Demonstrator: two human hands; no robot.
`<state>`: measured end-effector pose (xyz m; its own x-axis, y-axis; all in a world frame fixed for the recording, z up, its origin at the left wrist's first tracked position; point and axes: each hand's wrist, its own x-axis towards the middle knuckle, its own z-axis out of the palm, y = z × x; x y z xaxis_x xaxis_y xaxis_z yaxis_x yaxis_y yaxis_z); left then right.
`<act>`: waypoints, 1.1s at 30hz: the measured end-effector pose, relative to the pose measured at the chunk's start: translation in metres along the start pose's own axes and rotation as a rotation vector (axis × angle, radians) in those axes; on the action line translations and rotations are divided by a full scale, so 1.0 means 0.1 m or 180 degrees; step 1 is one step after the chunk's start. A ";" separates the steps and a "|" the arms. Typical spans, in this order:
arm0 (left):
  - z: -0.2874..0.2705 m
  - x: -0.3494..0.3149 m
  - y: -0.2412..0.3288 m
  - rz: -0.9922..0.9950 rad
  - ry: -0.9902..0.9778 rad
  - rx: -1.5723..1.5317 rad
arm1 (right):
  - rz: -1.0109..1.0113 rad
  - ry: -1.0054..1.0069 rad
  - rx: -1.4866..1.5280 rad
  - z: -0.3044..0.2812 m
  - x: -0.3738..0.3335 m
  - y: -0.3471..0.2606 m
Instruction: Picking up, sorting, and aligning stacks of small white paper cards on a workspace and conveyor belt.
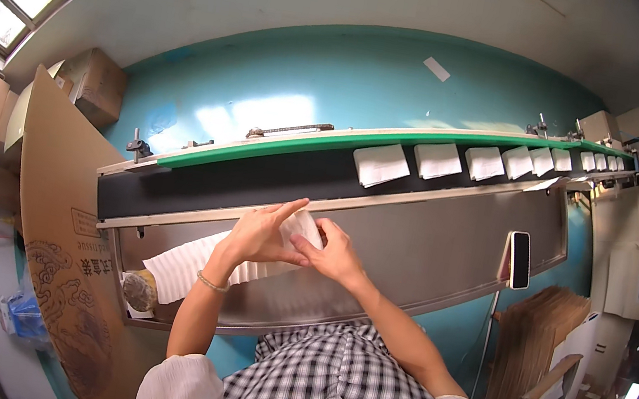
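Note:
Over the metal worktop, my left hand grips one side of a small stack of white folded tissues, its fingers reaching over the top. My right hand holds the other side, thumb across the front. Below and left of my hands a long row of white folded tissues lies on the worktop, partly hidden by my left forearm. A brownish rounded block sits against the row's left end; I cannot tell what it is.
Behind the worktop runs a black conveyor belt with a green edge, carrying several white tissue stacks. A phone stands at the right. A large cardboard sheet is on the left; stacked flat cardboard stands lower right.

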<state>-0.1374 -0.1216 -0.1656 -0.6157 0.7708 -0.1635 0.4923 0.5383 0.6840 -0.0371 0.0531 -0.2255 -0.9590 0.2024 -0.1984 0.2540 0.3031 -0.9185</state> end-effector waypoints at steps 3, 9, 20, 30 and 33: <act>-0.02 -0.05 -0.10 0.0182 0.0146 0.0049 | 0.0184 -0.0031 0.0309 0.16 -0.02 0.06; -0.07 -0.08 -0.16 -0.0083 -0.0056 0.0021 | 0.0844 -0.0568 0.0801 -0.18 -0.07 0.20; -0.11 -0.16 -0.28 0.0201 0.0205 -0.0074 | -0.0117 0.0267 -0.0214 0.26 -0.07 -0.20; -0.12 -0.17 -0.41 0.0090 0.0130 -0.0238 | 0.0853 0.0535 0.2483 -0.01 0.44 0.15; -0.11 -0.19 -0.50 0.0125 0.0160 -0.0269 | 0.1020 0.0461 0.2006 0.13 0.50 0.04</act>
<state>-0.1570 -0.1671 -0.1893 -0.6281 0.7716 -0.1008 0.4644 0.4757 0.7470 -0.0860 0.0518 -0.2433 -0.8120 0.3262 -0.4840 0.3573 -0.3778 -0.8542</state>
